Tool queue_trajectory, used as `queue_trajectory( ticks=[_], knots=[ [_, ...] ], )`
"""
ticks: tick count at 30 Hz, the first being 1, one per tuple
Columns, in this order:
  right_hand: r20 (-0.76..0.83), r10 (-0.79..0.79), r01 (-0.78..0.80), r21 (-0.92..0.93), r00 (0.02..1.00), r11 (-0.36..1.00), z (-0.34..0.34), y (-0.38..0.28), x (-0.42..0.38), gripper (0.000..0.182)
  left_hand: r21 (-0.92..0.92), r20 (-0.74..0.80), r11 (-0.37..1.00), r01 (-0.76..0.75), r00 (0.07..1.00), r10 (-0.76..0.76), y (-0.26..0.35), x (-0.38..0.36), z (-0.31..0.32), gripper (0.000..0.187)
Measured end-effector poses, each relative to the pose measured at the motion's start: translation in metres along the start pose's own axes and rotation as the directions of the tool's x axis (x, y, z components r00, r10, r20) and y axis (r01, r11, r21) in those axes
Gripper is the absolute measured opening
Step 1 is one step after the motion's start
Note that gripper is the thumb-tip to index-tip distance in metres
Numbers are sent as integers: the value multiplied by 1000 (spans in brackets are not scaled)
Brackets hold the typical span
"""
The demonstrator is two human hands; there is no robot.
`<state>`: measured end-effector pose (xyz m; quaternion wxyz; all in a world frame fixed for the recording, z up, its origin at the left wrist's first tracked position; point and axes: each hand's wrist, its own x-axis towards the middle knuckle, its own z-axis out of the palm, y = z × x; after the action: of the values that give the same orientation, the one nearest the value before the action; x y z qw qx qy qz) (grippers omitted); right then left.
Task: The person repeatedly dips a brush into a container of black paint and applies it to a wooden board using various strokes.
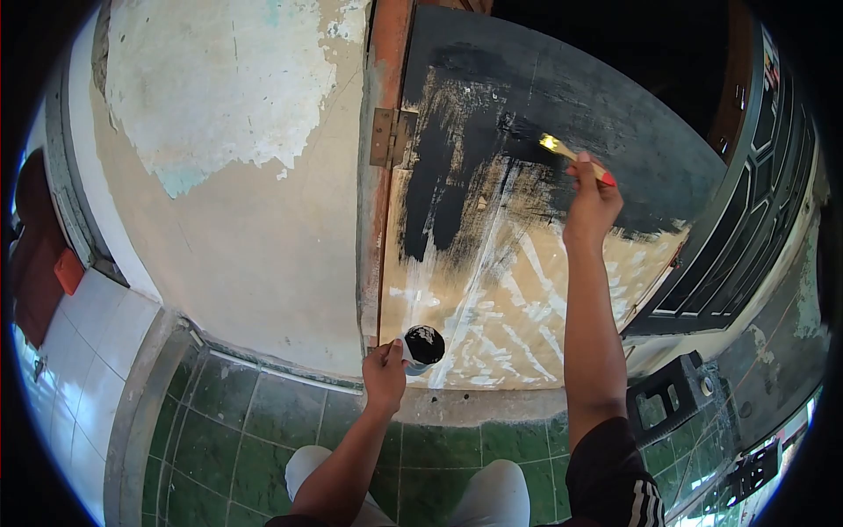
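Observation:
My right hand (592, 204) is closed round the wooden handle of a paintbrush (572, 153) with a red end. Its dark bristles meet the black-painted upper part of a door (518, 290). Lower down, the door is tan with white streaks, and rough black strokes run into that area. In my left hand (385, 376) is the handle of a small paint cup (420, 362) with black paint inside, held in front of the door's lower left part.
A rusty hinge (385, 137) joins the door to its reddish frame. Peeling wall (255, 237) stands to the left. Green tiles (290, 413) cover the floor. A black plastic stool (672, 395) is at right, below a dark panelled door or shutter (738, 237).

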<state>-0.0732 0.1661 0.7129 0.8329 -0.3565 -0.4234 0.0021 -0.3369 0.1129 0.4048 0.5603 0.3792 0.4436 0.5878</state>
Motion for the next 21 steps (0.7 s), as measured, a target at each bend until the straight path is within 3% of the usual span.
queue_trajectory(
  ticks=[4, 5, 7, 9, 12, 15, 19, 21],
  knots=[
    [-140, -299, 289, -86, 944, 953, -5, -17, -3, 19, 72, 7, 997, -18, 1000, 17, 2, -3, -9, 35],
    [-67, -489, 471, -185, 870, 863, 0, -17, -8, 17, 70, 4, 997, -13, 1000, 13, 2, -5, -12, 35],
    [130, -777, 767, -325, 615, 553, 20, -15, -23, 13, 65, -9, 998, -22, 1000, 23, 2, -6, -14, 34],
    [473, -756, 891, -266, 453, 368, 30, -6, -42, 13, 60, -28, 997, -49, 998, 51, 0, -5, -12, 34],
    [607, -671, 899, -206, 426, 386, 32, -23, -67, 15, 74, -25, 995, -67, 997, 69, -7, 0, -11, 34],
    [543, -734, 913, -219, 408, 345, 26, -53, -41, 15, 70, -3, 997, -38, 999, 38, -5, 2, -9, 34],
    [699, -677, 972, -183, 233, 146, 17, -57, -6, 21, 91, 34, 995, -45, 999, 42, -5, 1, -3, 34],
    [799, -572, 980, -111, 185, 163, -4, -31, -18, 22, 124, 39, 990, -60, 998, 55, -3, 0, 0, 34]
  ],
)
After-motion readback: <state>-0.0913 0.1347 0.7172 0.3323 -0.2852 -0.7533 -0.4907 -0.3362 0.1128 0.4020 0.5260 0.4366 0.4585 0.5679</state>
